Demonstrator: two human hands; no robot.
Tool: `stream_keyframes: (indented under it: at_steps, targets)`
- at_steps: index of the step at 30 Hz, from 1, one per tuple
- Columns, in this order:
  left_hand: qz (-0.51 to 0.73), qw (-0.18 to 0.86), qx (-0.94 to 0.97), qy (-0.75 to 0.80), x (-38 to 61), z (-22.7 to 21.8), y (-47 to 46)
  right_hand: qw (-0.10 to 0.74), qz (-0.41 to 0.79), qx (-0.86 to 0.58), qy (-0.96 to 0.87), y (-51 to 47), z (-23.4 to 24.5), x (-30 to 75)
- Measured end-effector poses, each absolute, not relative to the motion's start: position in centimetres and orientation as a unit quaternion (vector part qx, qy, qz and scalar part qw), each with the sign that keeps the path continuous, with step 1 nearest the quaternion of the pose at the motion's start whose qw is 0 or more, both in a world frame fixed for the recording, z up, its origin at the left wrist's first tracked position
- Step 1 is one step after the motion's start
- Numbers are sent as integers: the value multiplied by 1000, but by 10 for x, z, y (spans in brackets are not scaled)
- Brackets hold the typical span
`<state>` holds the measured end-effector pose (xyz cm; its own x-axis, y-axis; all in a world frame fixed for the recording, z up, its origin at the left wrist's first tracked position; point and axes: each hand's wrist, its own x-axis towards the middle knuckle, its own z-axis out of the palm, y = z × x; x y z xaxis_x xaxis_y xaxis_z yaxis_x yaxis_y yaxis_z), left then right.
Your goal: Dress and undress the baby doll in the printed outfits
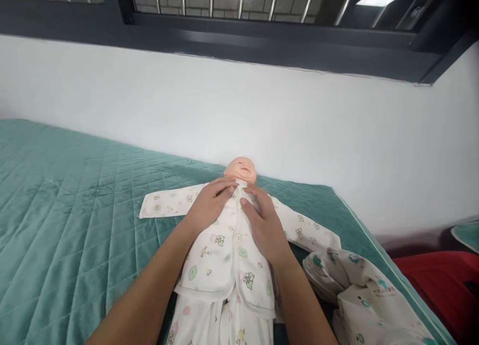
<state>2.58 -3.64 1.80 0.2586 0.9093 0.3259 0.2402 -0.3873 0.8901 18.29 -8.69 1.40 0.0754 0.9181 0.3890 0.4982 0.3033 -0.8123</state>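
A baby doll (240,169) lies on its back, head toward the wall, in a white long-sleeved baby shirt (209,257) printed with small animals and green and pink shapes. The shirt's front edges meet down the middle, and its sleeves spread out to both sides. At the collar, my left hand (211,202) has its fingers and thumb closed on the fabric just below the doll's chin. Opposite it, my right hand (265,225) grips the other front edge, thumb and fingers bent. Matching printed pants (198,320) show below the hem. My fingers partly hide the collar.
A green quilted bedspread (75,225) lies under the doll. A bundled white printed cloth (368,295) sits at the right near the bed's edge, with a red object (441,280) beyond it. A white wall (187,105) and a dark window frame (224,40) stand behind.
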Motion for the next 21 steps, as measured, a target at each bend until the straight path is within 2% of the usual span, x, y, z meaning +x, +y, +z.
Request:
stream_keyframes:
  at_steps: [21]
  targets:
    - [453,374,706,397,26,18,-35,465,221,-566,-643,-89,18,181]
